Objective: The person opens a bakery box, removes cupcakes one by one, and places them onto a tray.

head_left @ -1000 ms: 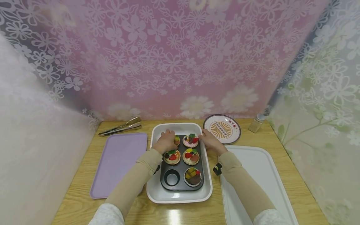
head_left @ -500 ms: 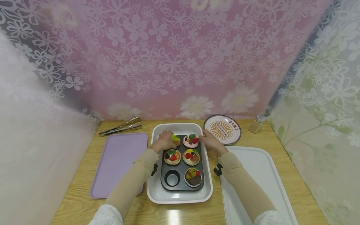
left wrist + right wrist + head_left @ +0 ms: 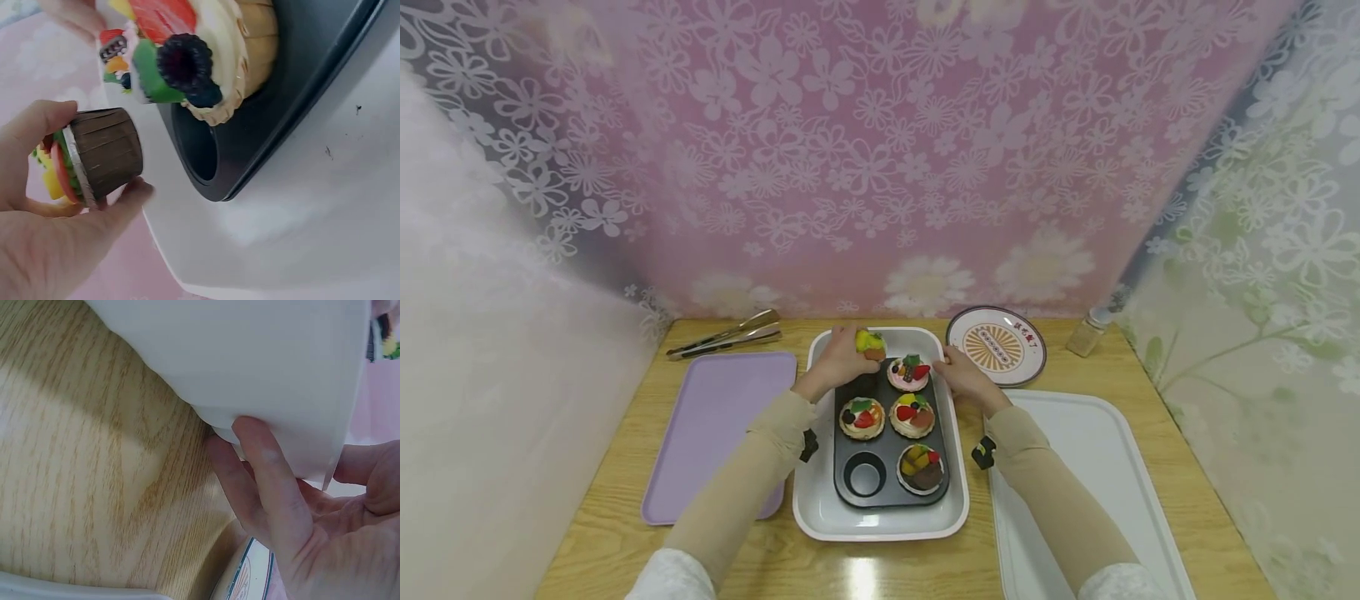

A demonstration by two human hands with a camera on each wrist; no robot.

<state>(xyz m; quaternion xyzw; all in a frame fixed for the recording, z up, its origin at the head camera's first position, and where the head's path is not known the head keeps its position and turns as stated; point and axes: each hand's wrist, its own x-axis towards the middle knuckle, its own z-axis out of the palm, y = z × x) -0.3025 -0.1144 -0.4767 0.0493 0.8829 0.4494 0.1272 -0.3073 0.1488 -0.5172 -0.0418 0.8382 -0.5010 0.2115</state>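
- A brown-wrapped fruit cupcake is pinched between thumb and fingers by the left grip.
- The cupcake is held lifted over the far-left well of the black muffin tin; its fruit topping is turned upward and its narrower base is directed toward the tin.
- The tin's long axis is aligned between the near and far edges of the bench.
- The white basin, in which the tin is set, is clasped at its right side by the right grip.
- Tongs are laid near the bench's far left corner; a jar is placed near the far right.
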